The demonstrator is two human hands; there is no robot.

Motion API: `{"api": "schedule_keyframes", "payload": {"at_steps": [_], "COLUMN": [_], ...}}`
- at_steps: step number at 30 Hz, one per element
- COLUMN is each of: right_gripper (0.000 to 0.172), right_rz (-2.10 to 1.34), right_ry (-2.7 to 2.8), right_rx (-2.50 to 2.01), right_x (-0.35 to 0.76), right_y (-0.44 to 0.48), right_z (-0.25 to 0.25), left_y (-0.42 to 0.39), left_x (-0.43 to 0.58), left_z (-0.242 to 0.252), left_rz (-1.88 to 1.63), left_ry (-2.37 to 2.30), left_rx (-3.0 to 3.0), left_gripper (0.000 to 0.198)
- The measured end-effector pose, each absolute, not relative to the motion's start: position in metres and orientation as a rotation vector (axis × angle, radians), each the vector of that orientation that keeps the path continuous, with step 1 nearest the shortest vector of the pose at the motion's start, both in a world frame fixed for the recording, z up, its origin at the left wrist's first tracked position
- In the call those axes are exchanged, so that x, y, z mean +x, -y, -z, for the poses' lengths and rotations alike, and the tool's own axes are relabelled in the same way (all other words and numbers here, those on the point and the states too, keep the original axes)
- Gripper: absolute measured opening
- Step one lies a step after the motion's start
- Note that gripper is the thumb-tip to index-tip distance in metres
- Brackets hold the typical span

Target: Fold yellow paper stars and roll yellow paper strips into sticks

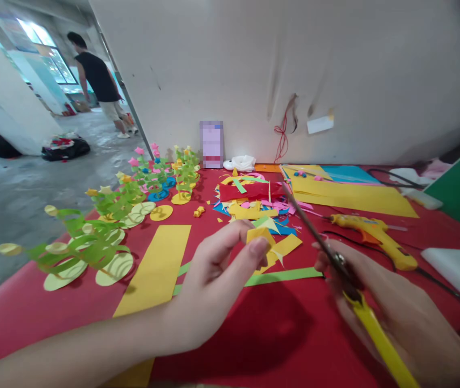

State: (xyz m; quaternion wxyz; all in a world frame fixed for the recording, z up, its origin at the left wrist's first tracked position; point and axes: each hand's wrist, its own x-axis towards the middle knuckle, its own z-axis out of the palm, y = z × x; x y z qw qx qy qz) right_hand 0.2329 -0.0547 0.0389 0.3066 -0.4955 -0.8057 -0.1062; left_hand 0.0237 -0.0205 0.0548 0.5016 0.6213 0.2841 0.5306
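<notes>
- Left grip [217, 285]: we pinch yellow paper [259, 235] above the table [230, 355].
- Right grip [395, 302]: we hold scissors [352, 286] — apart from the paper.
- Trimming, we judge — the next move calls for aligning the blades.

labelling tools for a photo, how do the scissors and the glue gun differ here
The scissors are held in the right hand, while the glue gun lies on the red tabletop with no hand on it. The scissors show slim, dark blades and a yellow handle; the glue gun has a bulkier yellow body with an orange trigger. Both have yellow parts.
</notes>
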Motion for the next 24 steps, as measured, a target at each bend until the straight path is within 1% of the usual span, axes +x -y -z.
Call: {"api": "schedule_keyframes", "payload": {"at_steps": [2, 6, 12, 16, 20, 24], "right_gripper": [0.043, 0.048, 0.05, 0.05, 0.054, 0.054], "right_rz": [0.36, 0.465, 0.539, 0.517, 0.527, 0.548], "right_ry": [2.25, 2.3, 2.286, 2.284, 2.302, 2.318], "right_rx": [-1.271, -1.204, -1.175, -1.195, -1.214, -1.215], "right_x": [0.2356, 0.2355, 0.2374, 0.239, 0.2373, 0.2369], "right_y": [0.0599, 0.0622, 0.062, 0.0623, 0.0593, 0.0586], "right_z": [-0.0363, -0.0348, -0.0351, -0.0331, -0.0345, -0.0361], "left_y": [0.0205, 0.0207, 0.0196, 0.0189, 0.0179, 0.0172], "left_x": [0.0236, 0.0222, 0.0191, 0.0175, 0.0185, 0.0199], "left_z": [-0.0529, -0.0503, -0.0491, -0.0497, -0.0522, -0.0536], "left_rz": [-1.305, -1.25, -1.232, -1.195, -1.238, -1.247], "left_ry": [-0.677, -0.723, -0.637, -0.625, -0.512, -0.516], "left_rx": [1.506, 1.481, 1.457, 1.461, 1.484, 1.487], "left_gripper": [0.019, 0.017, 0.015, 0.016, 0.016, 0.016]}}
